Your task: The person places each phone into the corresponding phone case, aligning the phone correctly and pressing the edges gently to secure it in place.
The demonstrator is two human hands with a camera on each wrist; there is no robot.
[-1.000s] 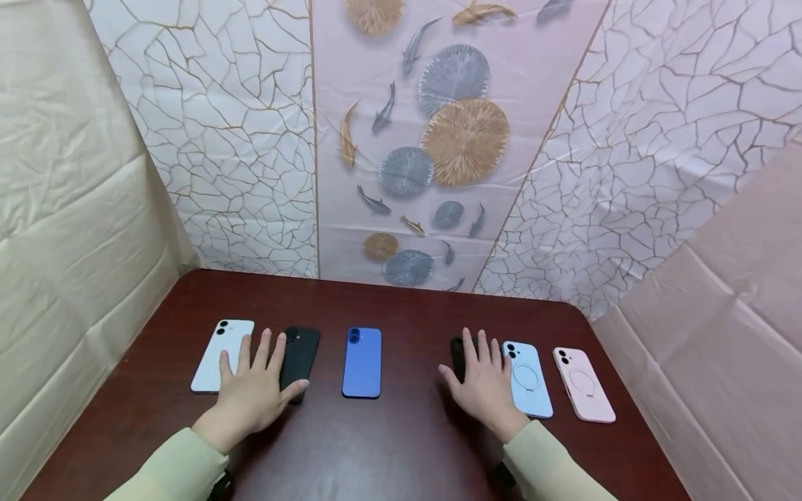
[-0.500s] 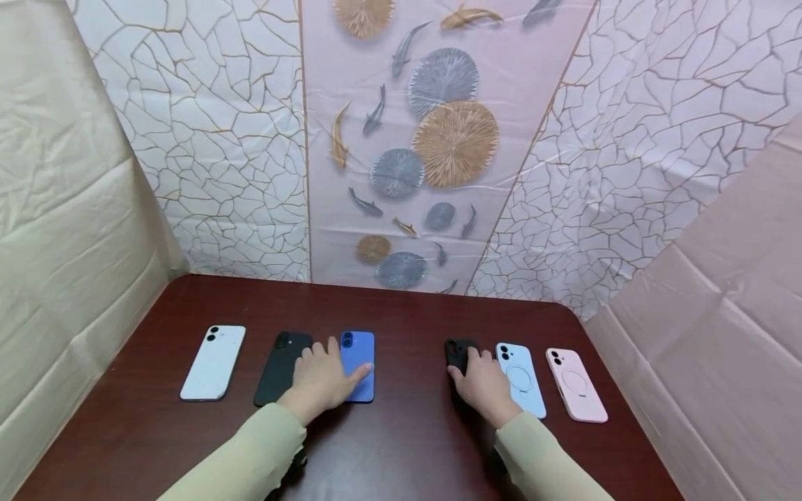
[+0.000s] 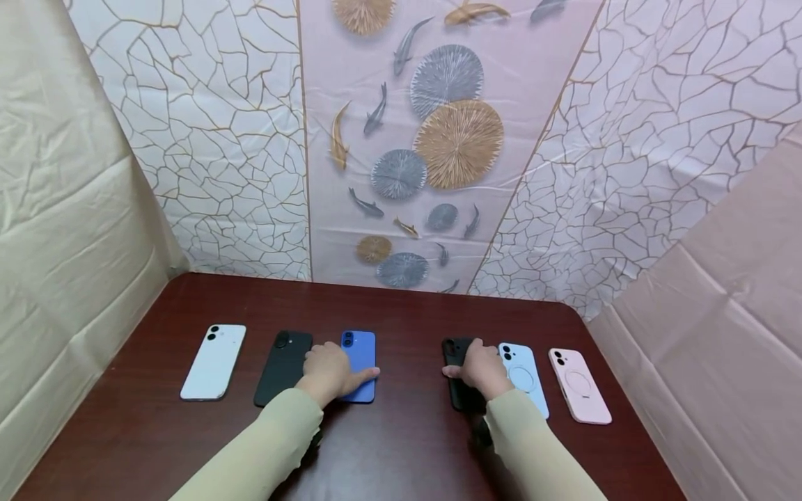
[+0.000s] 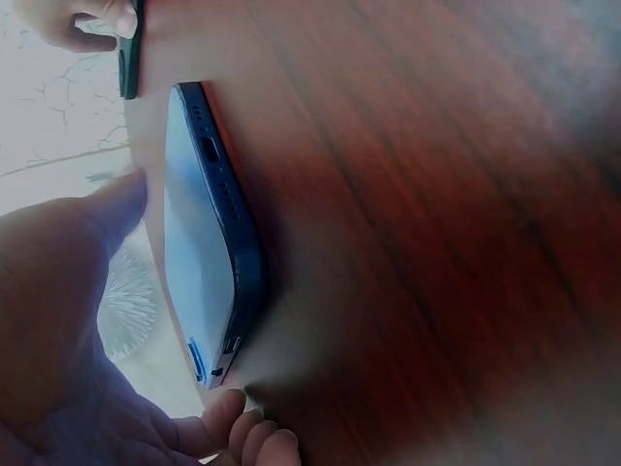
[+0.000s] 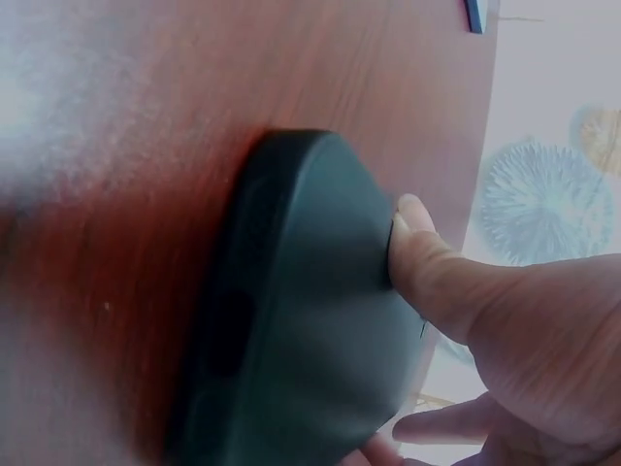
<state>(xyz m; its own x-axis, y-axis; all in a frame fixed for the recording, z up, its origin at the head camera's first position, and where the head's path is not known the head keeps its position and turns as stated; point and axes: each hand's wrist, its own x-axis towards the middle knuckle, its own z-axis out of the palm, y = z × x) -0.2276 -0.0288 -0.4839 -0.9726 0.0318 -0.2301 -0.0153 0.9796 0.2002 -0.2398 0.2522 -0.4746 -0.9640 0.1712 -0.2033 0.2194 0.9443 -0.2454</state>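
A blue phone (image 3: pixel 361 351) lies back up on the dark red table (image 3: pixel 401 445). My left hand (image 3: pixel 328 372) hovers around it, thumb stretched over toward its right edge, fingers bent down at its left side. In the left wrist view, the thumb stands apart from the phone (image 4: pixel 204 223) and the fingertips are close to its camera end. A black phone case (image 3: pixel 460 396) lies right of the middle; whatever is inside it is hidden. My right hand (image 3: pixel 484 369) grips it across its width, thumb pressed on its left edge (image 5: pixel 320 320) and fingers at the other side.
Left of the blue phone lie a black phone (image 3: pixel 283 369) and a white phone (image 3: pixel 213 362). Beside the right hand are a light blue phone case (image 3: pixel 523 379) and a pink one (image 3: pixel 579 386), both with rings. Patterned cloth (image 3: pixel 401 139) hangs behind the table.
My left hand has moved right from above the white and black phones to the blue phone. My right hand's spread fingers have bent and taken hold of the black phone case.
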